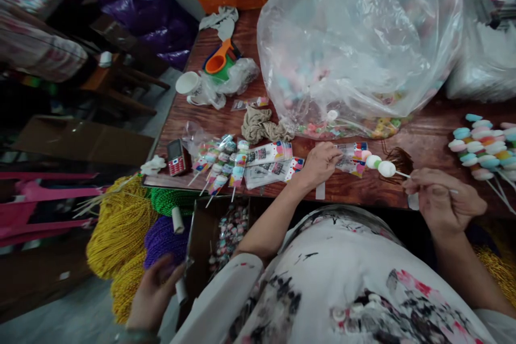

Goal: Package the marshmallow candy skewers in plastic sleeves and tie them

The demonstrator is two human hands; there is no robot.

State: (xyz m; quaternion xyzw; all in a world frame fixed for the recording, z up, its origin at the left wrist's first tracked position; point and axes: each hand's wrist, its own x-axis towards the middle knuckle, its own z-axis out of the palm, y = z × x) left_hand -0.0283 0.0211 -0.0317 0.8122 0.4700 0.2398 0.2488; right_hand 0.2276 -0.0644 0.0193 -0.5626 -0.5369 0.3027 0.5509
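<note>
My right hand (447, 200) is closed around the white stick of a marshmallow skewer (380, 165), whose white, green and pink pieces point left. Its front end is at the printed clear wrappers (355, 159) on the table; I cannot tell whether it is inside one. At the wrappers' left end, my left hand (323, 163) has its fingertips pinched on a wrapper edge. Beside my left wrist lies a stack of flat wrappers (268, 161). Several wrapped skewers (226, 164) lie further left, and unwrapped marshmallow skewers (486, 145) are piled at the right.
A large clear bag (358, 37) of marshmallows fills the table's back. A phone (176, 157), a crumpled cloth (260, 124) and an orange scoop (217, 62) are at left. Below the edge stands a box (205, 236) of skewers. Another person's hand (153, 290) is lower left.
</note>
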